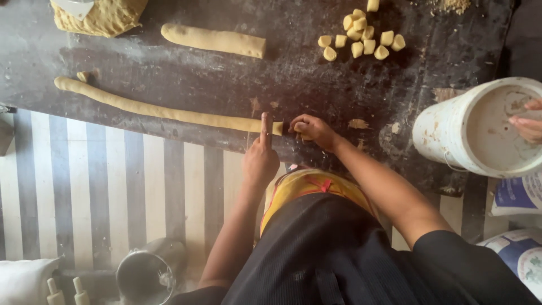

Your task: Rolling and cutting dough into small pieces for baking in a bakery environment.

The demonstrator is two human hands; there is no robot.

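1. Work surface: a dark, flour-dusted table [186, 79] fills the upper part of the head view; its near edge runs just in front of the person's body.
2. Left hand [261, 161]: at the near edge, forefinger stretched straight along something thin pressed down across the cut end of the long dough rope [164, 111]. The other fingers are curled. What it grips is too slender to identify; whether it is a blade cannot be told.
3. Right hand [314, 131]: just right of the rope's end, fingers bunched together on a small piece of dough at the near edge. The piece is mostly hidden by the fingers.
4. Long dough rope: lies on the table from the left side, slanting toward the near edge, ending between the two hands.
5. Short dough log [213, 40]: thicker, lying toward the far edge, well apart from both hands.
6. Cut dough pieces [361, 39]: a loose heap of small yellow chunks near the far edge, right of the log.
7. Dough mass [104, 17]: large lump at the far left corner, partly out of view.
8. White bucket [477, 127]: at the right edge of the table; another person's hand [528, 124] rests at its rim.
9. Floor: black-and-white striped covering [113, 186] below the near edge, with a metal can [148, 274] standing on it.
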